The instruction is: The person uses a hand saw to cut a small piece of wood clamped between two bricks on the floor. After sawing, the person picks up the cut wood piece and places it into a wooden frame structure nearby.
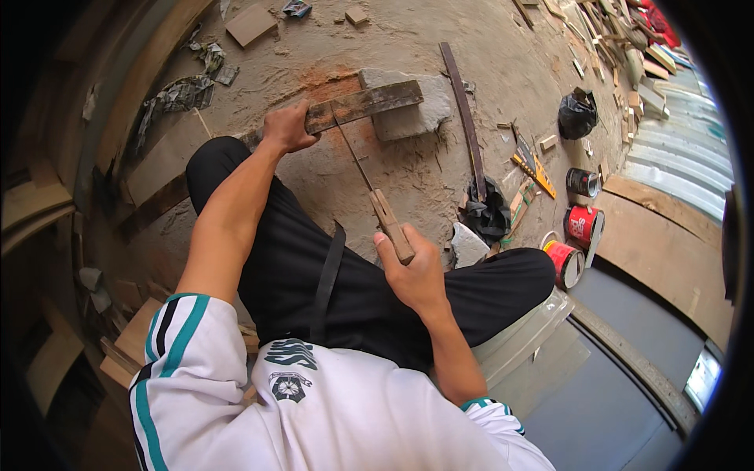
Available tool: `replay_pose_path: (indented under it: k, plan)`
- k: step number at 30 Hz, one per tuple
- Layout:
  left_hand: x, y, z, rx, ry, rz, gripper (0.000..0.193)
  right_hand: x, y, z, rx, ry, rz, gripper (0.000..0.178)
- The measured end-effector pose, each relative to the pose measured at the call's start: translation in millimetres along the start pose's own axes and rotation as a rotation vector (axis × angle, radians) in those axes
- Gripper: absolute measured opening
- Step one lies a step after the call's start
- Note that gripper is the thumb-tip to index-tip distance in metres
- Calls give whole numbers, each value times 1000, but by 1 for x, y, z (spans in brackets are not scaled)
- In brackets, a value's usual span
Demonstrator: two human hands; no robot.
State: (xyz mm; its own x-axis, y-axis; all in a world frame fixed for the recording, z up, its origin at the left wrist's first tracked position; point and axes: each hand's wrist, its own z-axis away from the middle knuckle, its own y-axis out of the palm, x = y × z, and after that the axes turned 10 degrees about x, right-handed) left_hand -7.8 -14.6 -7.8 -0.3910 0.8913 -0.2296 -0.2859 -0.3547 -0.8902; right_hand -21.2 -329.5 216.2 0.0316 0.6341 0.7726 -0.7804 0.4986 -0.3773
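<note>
A long weathered wooden plank (369,102) runs across in front of me, its far right end resting on a pale concrete block (412,118). My left hand (289,128) is closed around the plank, left of where a saw meets it. In my right hand (414,267) is the wooden handle of this handsaw (383,213), gripped with the thumb along its top. Its narrow blade slants up and away to the plank, the tip end touching the wood between my left hand and the block. Reddish sawdust lies on the ground around the plank.
A dark wooden strip (465,118) lies right of the block, near a black plastic bag (487,210). Further right are an orange-and-black tool (536,166), red cans (564,261), a tied black bag (578,114) and corrugated metal sheeting (679,149). Wood scraps and boards line the left.
</note>
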Motion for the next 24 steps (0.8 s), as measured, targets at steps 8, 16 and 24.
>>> replay_pose_path:
  k: [8, 16, 24]
  plan:
    - [-7, -6, -8, 65, 13, 0, 61, -13, 20, -57, -105, -120, 32, 30]
    - [-6, -1, -5, 31, 7, -12, 60, -15, 28, -60, -100, -61, 15, 22]
    - [3, 0, -5, 85, -46, -24, 75, -12, 15, -12, -67, -107, -74, 21]
